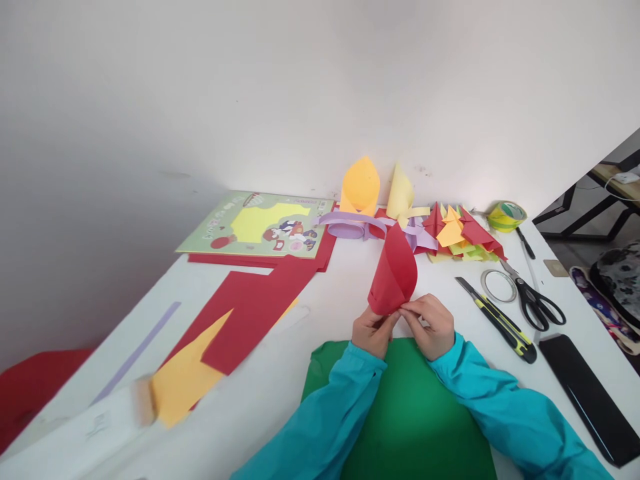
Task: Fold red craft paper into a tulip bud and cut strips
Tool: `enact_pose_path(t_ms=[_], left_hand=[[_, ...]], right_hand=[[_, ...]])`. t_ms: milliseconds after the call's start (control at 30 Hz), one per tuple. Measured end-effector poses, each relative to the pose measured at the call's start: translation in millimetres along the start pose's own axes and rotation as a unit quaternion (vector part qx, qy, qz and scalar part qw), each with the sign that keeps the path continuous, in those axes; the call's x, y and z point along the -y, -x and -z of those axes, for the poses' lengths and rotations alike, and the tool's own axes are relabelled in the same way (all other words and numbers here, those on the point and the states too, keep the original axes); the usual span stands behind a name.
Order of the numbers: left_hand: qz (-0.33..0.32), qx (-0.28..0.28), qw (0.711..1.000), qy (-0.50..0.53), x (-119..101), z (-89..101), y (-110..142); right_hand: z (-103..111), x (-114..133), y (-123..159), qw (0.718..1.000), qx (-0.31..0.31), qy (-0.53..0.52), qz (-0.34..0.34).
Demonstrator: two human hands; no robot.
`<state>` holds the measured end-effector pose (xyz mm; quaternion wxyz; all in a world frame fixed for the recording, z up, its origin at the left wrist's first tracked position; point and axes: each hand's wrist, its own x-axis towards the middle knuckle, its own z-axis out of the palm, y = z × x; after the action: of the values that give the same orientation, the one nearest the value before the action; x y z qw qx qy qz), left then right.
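A rolled red paper cone [393, 277] stands upright between my two hands, its pointed tip up and its curved opening facing me. My left hand [373, 330] is closed on the lower left edge of the cone. At the lower right edge, my right hand [431, 325] pinches the paper, thumb and index finger meeting near the left hand's fingertips. Both hands are just above a green sheet [415, 413] on the white table. Behind the cone stand an orange paper cone [361, 187] and a pale yellow one [400, 193].
Right of my hands lie a utility knife [497, 320], scissors [535, 300], a tape ring [499, 285] and a black case [590, 400]. Folded paper pieces [465, 233] and a tape roll [507, 217] sit behind. Red sheets [260, 313] and a green paper pad [210, 233] are left.
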<state>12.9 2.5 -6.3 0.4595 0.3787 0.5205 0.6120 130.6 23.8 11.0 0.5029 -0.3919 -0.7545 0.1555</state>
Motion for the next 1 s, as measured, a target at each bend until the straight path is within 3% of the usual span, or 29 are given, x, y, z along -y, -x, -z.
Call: enact_pose_path(t_ms=[100,333,567,767,1000], left_hand=[[-0.029,0.001,0.999,-0.025,-2.8,1.8,-1.6],[-0.068,-0.005,0.996,-0.065,-3.4,9.6,-9.0],[-0.087,-0.02,0.991,-0.099,-1.7,10.4,-8.0],[-0.101,-0.019,0.987,-0.123,-4.9,10.4,-5.8],[-0.114,-0.007,0.986,-0.124,-4.1,11.9,-8.6]], right_hand=[[0.9,-0.2,-2.1,0.999,0.021,-0.02,-0.022],[2.5,-2.9,-6.5,0.981,0.092,-0.094,-0.145],[1.5,-2.0,-5.2,0.981,0.083,-0.091,-0.147],[1.4,-3.1,-5.5,0.968,0.093,-0.111,-0.203],[-0.7,-3.5,-3.0,0.967,0.094,-0.124,-0.2]])
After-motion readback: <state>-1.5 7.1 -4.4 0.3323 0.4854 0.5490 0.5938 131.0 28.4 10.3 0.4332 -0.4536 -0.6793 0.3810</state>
